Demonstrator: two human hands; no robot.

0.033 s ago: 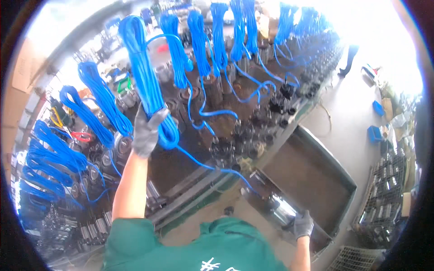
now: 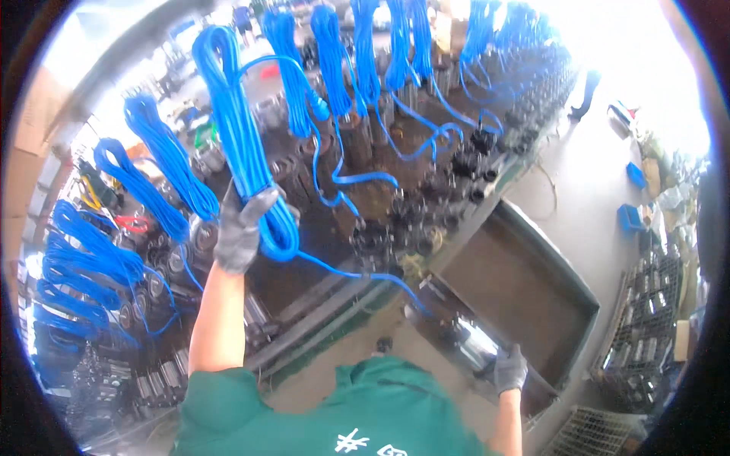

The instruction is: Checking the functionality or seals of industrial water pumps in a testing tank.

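My left hand (image 2: 245, 228), in a grey glove, is closed round the lower part of a long bundled coil of blue cable (image 2: 237, 129). From the coil's lower end a single strand runs right and down to a shiny metal cylinder (image 2: 475, 342) with a dark upper end. My right hand (image 2: 509, 368), also gloved in grey, grips the cylinder's near end; its fingers are partly hidden. The cylinder lies slanted beside a shallow dark metal tray (image 2: 589, 304).
Several more blue cable coils (image 2: 163, 156) stand in a row along the dark bench (image 2: 304, 281), among metal cylinders and black parts. On the right floor are wire baskets (image 2: 642, 327) with metal pieces and blue bins (image 2: 630, 218). A person's leg (image 2: 585, 95) shows far right.
My left hand and the cable coil sit slightly lower in the picture, while the tray and the bench have shifted a little upward. Both hands keep their hold.
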